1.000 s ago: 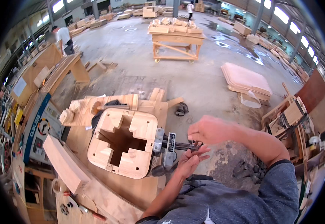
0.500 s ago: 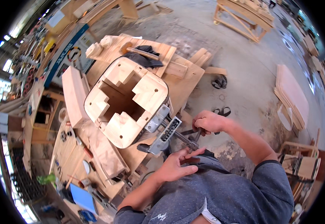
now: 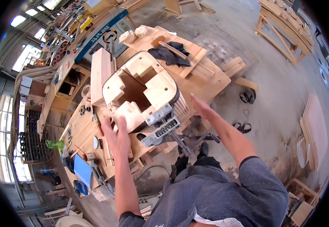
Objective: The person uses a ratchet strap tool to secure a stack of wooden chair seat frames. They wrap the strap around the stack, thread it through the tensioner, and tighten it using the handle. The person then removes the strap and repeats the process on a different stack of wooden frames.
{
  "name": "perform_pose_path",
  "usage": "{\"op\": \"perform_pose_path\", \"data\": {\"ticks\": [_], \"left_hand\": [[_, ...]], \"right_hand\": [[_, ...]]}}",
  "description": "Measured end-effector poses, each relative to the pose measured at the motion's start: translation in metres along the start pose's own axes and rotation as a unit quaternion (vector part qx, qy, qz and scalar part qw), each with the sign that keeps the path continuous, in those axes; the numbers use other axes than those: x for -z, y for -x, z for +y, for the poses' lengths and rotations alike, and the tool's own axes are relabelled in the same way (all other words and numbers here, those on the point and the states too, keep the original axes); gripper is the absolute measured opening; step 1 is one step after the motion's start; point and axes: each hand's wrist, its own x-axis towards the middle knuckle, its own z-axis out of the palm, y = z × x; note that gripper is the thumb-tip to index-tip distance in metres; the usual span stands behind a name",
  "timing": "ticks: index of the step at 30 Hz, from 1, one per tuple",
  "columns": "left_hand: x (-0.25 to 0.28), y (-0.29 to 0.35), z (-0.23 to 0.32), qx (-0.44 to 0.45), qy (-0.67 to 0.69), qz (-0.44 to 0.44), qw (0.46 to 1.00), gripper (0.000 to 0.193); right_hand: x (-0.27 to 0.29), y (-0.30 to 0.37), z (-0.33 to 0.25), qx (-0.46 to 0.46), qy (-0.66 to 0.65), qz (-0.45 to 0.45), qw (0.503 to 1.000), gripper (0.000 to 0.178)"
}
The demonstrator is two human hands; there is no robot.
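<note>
A hollow, round-cornered wooden box [image 3: 160, 89] stands upright in the middle, with notched blocks inside its open top and a dark band round its side. Against its near side sits a metal vise [image 3: 163, 132], whose crank handle [image 3: 209, 137] sticks out towards my body. My left hand [image 3: 117, 138], somewhat blurred, is raised at the box's near left corner with thumb and fingers apart; whether it touches the wood I cannot tell. On the other side, my right hand [image 3: 201, 107] is held flat with fingers stretched out, near the box's right wall. Neither hand holds anything.
Behind the box, a wooden mallet [image 3: 174, 50] lies by a black cloth [image 3: 168, 56] on boards. A thick timber beam [image 3: 101, 75] stands at left, above a bench with tools and a blue flat item [image 3: 82, 170]. Sandals [image 3: 242, 127] lie on the floor; curved panels [image 3: 315, 132] lean at right.
My right hand has let go of the crank handle and moved up beside the box. My left hand has gone from near the handle to the box's left corner. The view has shifted.
</note>
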Motion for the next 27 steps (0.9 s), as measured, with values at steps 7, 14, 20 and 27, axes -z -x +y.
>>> {"op": "perform_pose_path", "data": {"ticks": [7,14,20,27], "left_hand": [[-0.026,-0.035,0.038,0.009,-0.178,-0.075,0.981,0.085],[-0.011,-0.040,0.047,0.070,-0.215,-0.110,0.968,0.070],[0.076,-0.044,-0.084,0.048,-0.093,-0.103,0.989,0.068],[0.184,-0.049,-0.276,0.293,0.274,-0.140,0.905,0.054]], "right_hand": [[-0.036,-0.015,-0.005,0.012,0.026,-0.020,0.999,0.085],[-0.041,-0.028,0.017,0.080,-0.048,-0.039,0.995,0.075],[-0.067,0.002,-0.028,0.153,0.253,-0.011,0.955,0.076],[-0.097,-0.022,-0.044,-0.022,-0.042,-0.276,0.960,0.069]]}}
